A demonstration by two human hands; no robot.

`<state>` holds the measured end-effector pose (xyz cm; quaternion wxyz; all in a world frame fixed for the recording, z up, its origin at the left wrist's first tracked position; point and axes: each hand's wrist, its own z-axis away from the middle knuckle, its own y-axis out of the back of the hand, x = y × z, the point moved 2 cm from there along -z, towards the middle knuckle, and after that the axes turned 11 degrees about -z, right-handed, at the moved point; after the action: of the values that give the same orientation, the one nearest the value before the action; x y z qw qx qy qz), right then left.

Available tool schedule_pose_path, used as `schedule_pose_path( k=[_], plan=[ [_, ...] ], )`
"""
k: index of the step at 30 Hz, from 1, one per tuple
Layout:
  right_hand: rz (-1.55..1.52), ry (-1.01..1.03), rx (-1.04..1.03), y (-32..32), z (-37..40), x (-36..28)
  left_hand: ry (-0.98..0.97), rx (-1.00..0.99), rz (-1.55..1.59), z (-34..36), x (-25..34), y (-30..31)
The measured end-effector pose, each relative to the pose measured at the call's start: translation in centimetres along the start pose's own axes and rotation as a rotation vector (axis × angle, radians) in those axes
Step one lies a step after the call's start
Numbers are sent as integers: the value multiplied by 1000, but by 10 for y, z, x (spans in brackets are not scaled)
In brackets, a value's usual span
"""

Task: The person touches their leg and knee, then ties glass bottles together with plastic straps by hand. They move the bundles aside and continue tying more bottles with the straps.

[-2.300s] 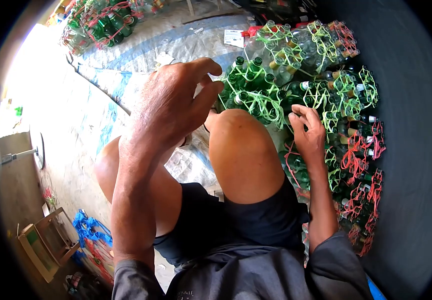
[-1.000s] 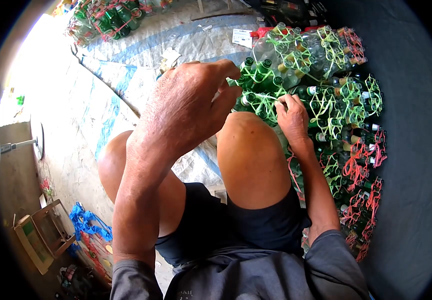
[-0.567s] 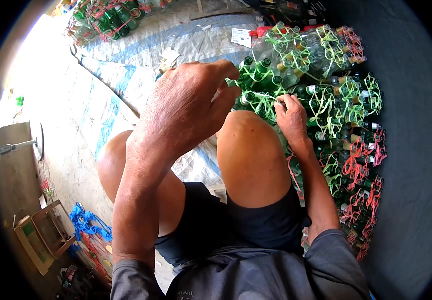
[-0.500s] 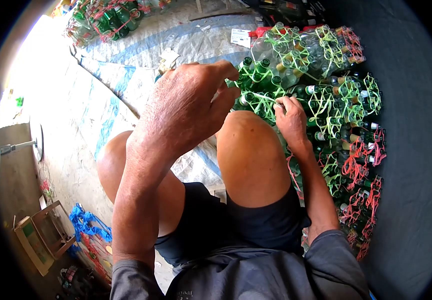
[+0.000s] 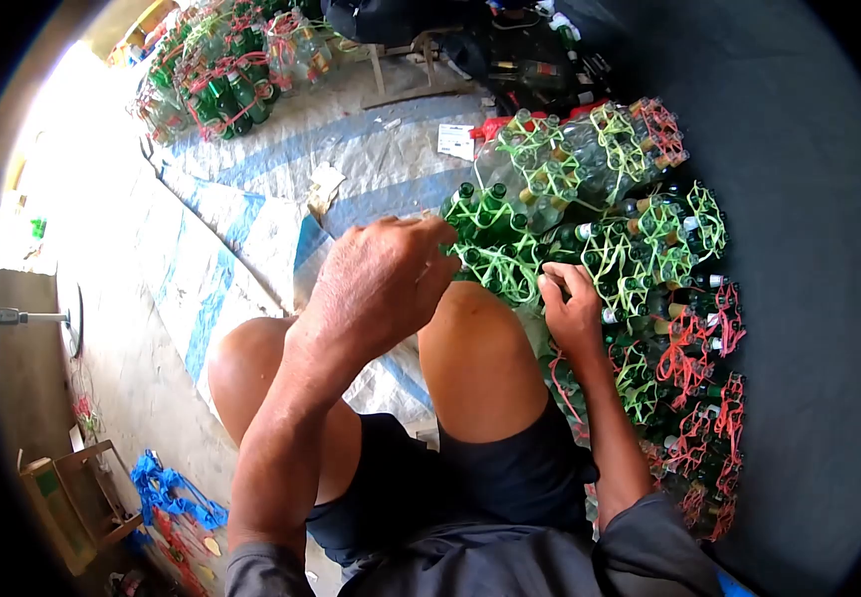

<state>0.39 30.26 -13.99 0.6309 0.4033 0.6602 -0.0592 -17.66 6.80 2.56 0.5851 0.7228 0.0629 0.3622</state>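
Observation:
Dark green glass bottles (image 5: 490, 204) stand bundled in front of my right knee, their necks laced with light green plastic string (image 5: 503, 269). My left hand (image 5: 381, 274) is raised beside this bundle, back of the hand up and fingers curled in. Whatever sits between its fingertips is hidden from the camera. My right hand (image 5: 572, 303) is at the bundle's near right edge, thumb and fingers closed at the green string.
More tied bottles, clear bottles (image 5: 525, 149) and ones with red string (image 5: 689, 343), line the right side by a dark wall (image 5: 809, 298). Another bottle pile (image 5: 221, 80) is at the far left. A striped tarp (image 5: 351, 159) covers the floor; blue string (image 5: 167, 483) lies lower left.
The view has tilted up, so the bottles and hands appear lower. My left hand has come down closer to my knee; my right hand stays beside the laced bundle.

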Motion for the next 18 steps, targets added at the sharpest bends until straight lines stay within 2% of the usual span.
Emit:
schedule_pose_path(
  k=[2,4,6,8,9,12,13,18],
  plan=[
    [-165,-128,-29,10,4,-43,-75,13,71,1,7,-3],
    [-278,-162,-101,16,11,-96,-142,2,201,-1,9,-14],
    [-334,-19,-196,21,23,-146,-184,-14,266,-1,17,-18],
    [-212,255,-290,16,32,-175,-200,-44,264,-2,22,-21],
    [-123,274,-266,11,41,-188,-220,-79,231,-3,21,-21],
    [83,342,-156,-11,56,-196,-222,-104,243,-6,20,-23],
    [76,344,-147,-11,56,-196,-169,-94,266,-6,22,-25],
    [47,358,-116,-6,53,-187,-196,-50,245,-8,25,-33]
  ],
)
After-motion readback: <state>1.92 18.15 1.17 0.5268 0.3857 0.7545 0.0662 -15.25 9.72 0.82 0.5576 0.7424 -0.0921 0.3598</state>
